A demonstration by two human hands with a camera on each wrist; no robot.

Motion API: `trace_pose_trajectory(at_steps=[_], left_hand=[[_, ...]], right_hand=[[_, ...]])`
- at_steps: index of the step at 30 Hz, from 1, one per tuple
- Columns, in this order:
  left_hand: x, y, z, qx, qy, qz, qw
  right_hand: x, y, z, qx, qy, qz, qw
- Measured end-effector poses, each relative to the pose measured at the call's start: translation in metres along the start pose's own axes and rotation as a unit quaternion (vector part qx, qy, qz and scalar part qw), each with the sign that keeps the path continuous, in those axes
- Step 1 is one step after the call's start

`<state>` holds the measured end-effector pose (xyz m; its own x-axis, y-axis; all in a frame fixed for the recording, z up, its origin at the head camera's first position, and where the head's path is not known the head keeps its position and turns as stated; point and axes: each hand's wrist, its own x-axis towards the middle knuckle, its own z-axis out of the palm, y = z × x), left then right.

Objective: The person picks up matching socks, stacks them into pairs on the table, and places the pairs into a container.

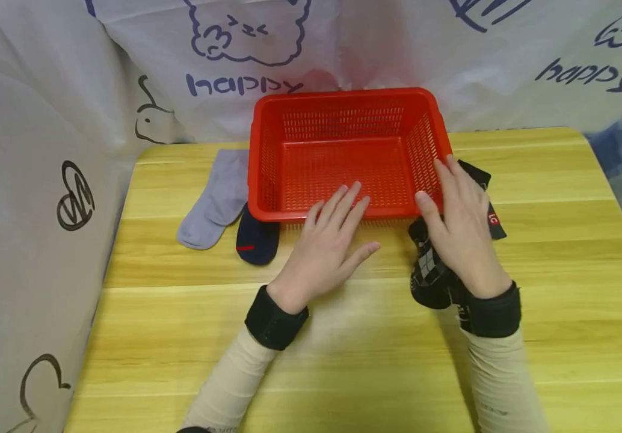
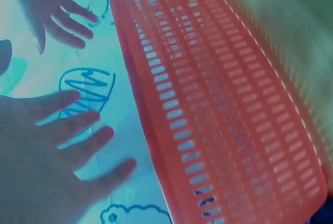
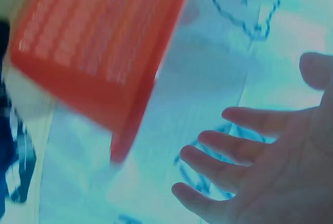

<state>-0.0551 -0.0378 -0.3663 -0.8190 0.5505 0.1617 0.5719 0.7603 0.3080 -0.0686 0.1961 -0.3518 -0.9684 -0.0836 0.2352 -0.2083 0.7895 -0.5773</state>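
A red plastic basket (image 1: 343, 215) with slotted walls stands at the back of the table, nothing visible inside it. My left hand (image 1: 328, 249) is over its near rim, fingers straight and spread; in the left wrist view the left hand (image 2: 57, 146) holds nothing. Near the basket's front right corner is my right hand (image 1: 462, 225), also with straight, spread fingers and an empty palm in the right wrist view. Beneath the right hand lie dark socks, one with a grey argyle pattern (image 1: 428, 267), partly hidden by hand and wrist.
Left of the basket lie a light grey sock (image 1: 210, 204) and a navy sock (image 1: 258, 237) with a red mark, its upper part hidden by the basket. A black piece with a red label (image 1: 494, 219) shows beyond the right hand. White cloth (image 1: 143, 36) with drawings hangs behind the wooden table (image 1: 365, 361).
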Motion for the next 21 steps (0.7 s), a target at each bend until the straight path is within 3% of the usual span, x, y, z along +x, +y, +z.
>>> trace_pose_trajectory(at_steps=[3,6,13,16,21], left_hand=[[0.001,0.004,0.003,-0.028,0.006,0.049,0.9984],[0.003,0.006,0.009,-0.066,-0.011,0.077,0.9948],[0.006,0.003,0.028,-0.087,-0.072,0.074,0.9908],[0.006,0.002,0.033,-0.087,-0.089,0.070,0.9898],[0.007,0.001,0.039,-0.089,-0.112,0.061,0.9878]], right_hand=[[0.001,0.012,-0.013,0.032,0.046,0.030,0.998],[0.001,0.027,-0.025,0.052,0.085,0.073,0.992],[-0.003,0.059,-0.044,0.027,0.146,0.162,0.975],[-0.004,0.071,-0.048,-0.002,0.121,0.189,0.974],[-0.004,0.092,-0.054,-0.053,-0.003,0.227,0.972]])
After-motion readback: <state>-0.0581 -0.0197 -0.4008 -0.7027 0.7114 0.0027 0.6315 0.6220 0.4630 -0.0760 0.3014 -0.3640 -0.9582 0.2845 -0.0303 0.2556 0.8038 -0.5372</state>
